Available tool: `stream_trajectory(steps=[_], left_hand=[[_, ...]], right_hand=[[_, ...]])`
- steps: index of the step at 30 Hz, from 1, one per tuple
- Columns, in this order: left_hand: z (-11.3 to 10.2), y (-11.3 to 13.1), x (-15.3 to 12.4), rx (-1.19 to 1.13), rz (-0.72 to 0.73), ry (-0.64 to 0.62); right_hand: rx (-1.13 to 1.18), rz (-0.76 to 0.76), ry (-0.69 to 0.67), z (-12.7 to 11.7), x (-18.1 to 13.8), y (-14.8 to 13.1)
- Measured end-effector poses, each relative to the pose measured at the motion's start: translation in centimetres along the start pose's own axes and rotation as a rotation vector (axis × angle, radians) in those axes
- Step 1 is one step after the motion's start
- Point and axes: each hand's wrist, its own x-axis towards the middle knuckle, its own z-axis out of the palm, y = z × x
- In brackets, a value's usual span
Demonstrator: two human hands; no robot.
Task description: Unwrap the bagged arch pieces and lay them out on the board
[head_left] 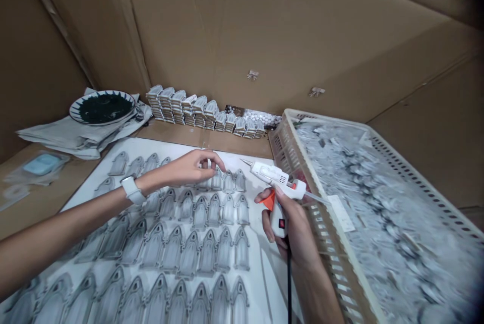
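Observation:
My right hand point(289, 228) is wrapped around a white hot glue gun point(271, 175) with an orange trigger. A finger rests at the trigger, and the metal nozzle points left. A glue stick point(316, 197) sticks out of its back, and a black cord hangs from the grip. My left hand point(204, 165), with a watch point(133, 190) on the wrist, hovers at the back row of small grey arched pieces point(215, 208). Its fingers are bent and apart, with nothing visible in them; the thumb is mostly hidden. These pieces lie in rows on a white board point(259, 263).
On the right stands a cream plastic basket point(325, 243) filled with clear-wrapped items point(393, 223). Stacked arched pieces point(200, 109) line the cardboard wall point(212, 21). At back left, a plate point(77, 112) of dark green material rests on white cloth point(71, 137). A blue packet point(41, 163) lies nearby.

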Motion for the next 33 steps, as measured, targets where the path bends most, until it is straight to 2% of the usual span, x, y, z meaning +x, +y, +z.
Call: stream_trajectory(steps=[3, 9, 13, 17, 21, 24, 27, 33], left_hand=[[-0.3, -0.7, -0.1, 0.048, -0.025, 0.035], [-1.2, -1.4, -0.1, 0.194, -0.075, 0.04], [-2.3, -2.0, 0.1, 0.337, -0.077, 0.013], [-3.4, -2.8, 0.2, 0.467, -0.095, 0.026], [-4.4, -3.6, 0.8, 0.334, -0.155, 0.058], [-5.1, -3.9, 1.5, 0.28, -0.141, 0.088], [-5.7, -4.0, 2.3, 0.314, -0.129, 0.062], [-5.9, -5.1, 3.3, 0.35, -0.079, -0.013]], right_hand=[[-0.077, -0.021, 0.054, -0.2, -0.1, 0.1], [-0.361, -0.188, 0.291, -1.0, 0.1, 0.9], [-0.527, -0.232, 0.343, -1.1, 0.3, 1.5], [-0.546, -0.21, 0.329, -1.2, 0.4, 1.7], [-0.52, -0.176, 0.313, -1.5, 0.5, 1.8], [-0.503, -0.115, 0.359, -1.3, 0.8, 1.8], [-0.516, -0.054, 0.409, -0.8, 1.2, 1.7], [-0.544, -0.051, 0.448, -1.1, 1.8, 2.1]])
